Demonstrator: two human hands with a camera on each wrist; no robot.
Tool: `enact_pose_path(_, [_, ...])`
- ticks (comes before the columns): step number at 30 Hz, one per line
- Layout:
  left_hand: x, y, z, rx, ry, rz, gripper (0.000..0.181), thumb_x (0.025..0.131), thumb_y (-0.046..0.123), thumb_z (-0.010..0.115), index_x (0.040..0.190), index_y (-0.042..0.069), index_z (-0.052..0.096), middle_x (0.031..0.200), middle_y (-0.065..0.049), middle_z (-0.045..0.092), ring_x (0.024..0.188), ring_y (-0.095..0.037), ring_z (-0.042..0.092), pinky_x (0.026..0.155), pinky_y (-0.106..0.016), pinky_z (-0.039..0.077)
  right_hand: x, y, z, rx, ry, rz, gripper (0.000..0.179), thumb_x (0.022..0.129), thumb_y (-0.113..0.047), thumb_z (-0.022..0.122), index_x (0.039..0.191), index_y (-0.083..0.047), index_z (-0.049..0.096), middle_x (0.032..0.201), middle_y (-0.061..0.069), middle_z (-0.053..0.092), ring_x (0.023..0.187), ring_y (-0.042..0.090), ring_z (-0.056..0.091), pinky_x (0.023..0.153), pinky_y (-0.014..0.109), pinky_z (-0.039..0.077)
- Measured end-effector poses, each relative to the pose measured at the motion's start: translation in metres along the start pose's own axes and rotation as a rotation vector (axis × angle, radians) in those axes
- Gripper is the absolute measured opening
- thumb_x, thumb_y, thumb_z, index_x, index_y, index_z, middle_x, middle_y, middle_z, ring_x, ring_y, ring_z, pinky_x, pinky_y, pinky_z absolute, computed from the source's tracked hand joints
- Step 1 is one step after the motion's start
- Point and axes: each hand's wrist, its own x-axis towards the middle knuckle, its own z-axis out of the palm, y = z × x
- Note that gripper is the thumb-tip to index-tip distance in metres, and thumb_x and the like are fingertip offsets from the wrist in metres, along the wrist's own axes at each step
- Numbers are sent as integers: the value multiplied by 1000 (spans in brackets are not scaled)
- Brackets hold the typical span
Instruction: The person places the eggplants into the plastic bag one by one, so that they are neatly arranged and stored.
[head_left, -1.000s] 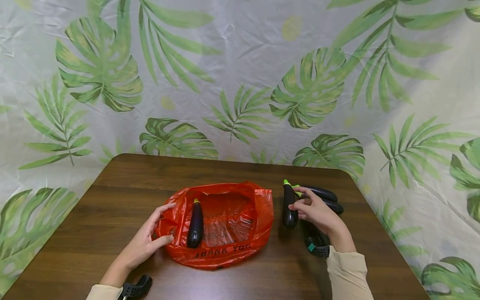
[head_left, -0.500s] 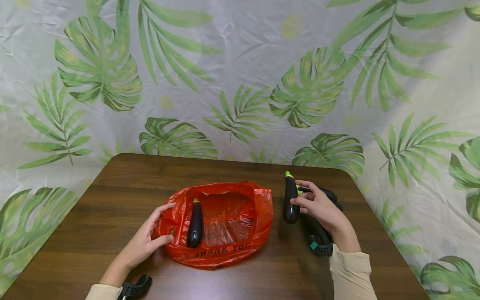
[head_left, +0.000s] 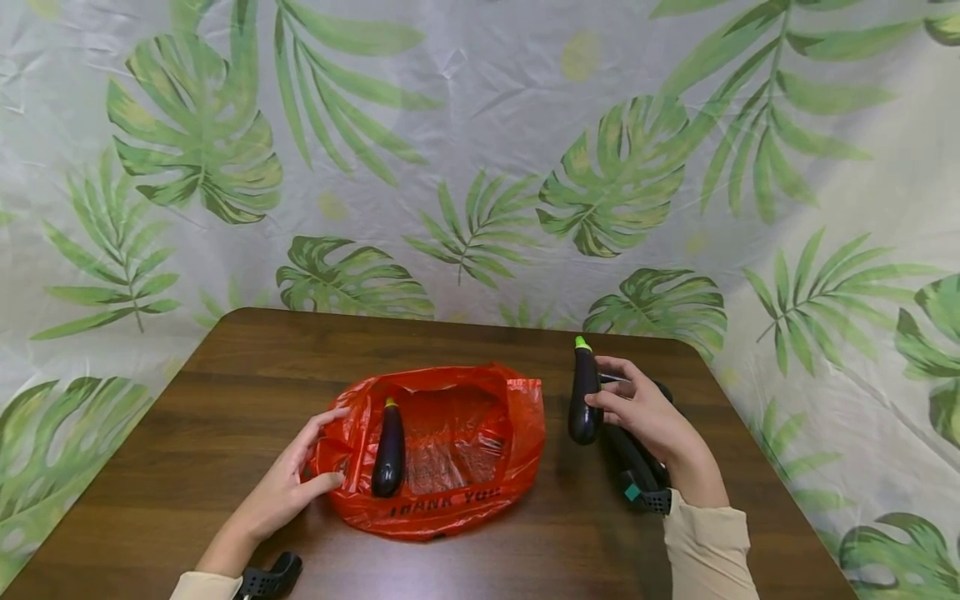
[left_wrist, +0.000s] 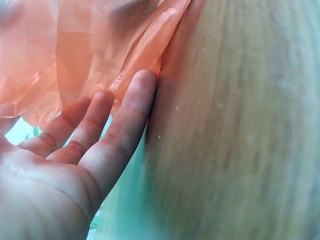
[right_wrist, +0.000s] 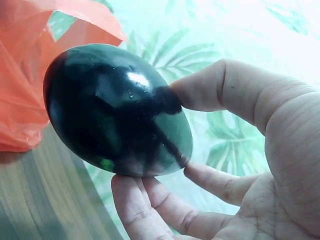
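Note:
My right hand (head_left: 648, 417) pinches a dark purple eggplant (head_left: 583, 404) between thumb and fingers. It stands roughly upright above the right of the table, green cap up; in the right wrist view its rounded, glossy end (right_wrist: 110, 110) faces the camera. A red plastic bag (head_left: 442, 525) lies with its mouth wide at the middle of the table. Inside the bag's left part rests another eggplant (head_left: 387, 454). At the bag's left side is my left hand (head_left: 296, 479), its extended fingers (left_wrist: 120, 125) touching the plastic. More eggplants (head_left: 664, 392) lie behind my right hand, mostly hidden.
The brown wooden table (head_left: 210, 433) has a far edge close beyond the bag. A leaf-print cloth (head_left: 480, 150) hangs behind it. Black wrist devices (head_left: 273, 575) sit at both wrists, near the tabletop.
My right hand has lifted the eggplant slightly up and away from the other eggplants, shifting a little to the right. The left hand and the bag have stayed put.

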Motion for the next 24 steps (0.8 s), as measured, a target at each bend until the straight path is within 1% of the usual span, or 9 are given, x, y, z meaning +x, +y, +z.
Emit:
enact_pose_path(9, [0,0,0,-20,-7,-1,70,99,0,65,162,4,33,144,-29,48,120,-10,67,94,-25,60,-2,-7,-1,12,-5,-40,73,105,-17,66,166,-10,28,140,28,59,108,14,67,90,25,57])
enact_pose_path(18, [-1,-1,-1,-37,-12,-2,71,100,0,64,162,3,32,146,-29,47,121,-11,68,94,-26,61,-3,-20,2,1,13,-41,72,105,-18,67,165,-14,30,137,26,58,106,16,68,92,24,56])
enact_pose_path(24, [-1,-1,-1,-36,-13,-6,71,99,1,65,162,4,32,146,-30,47,120,-11,68,94,-26,61,-5,-29,5,2,6,-52,74,105,-19,67,167,-16,27,142,27,55,112,19,68,96,26,55])
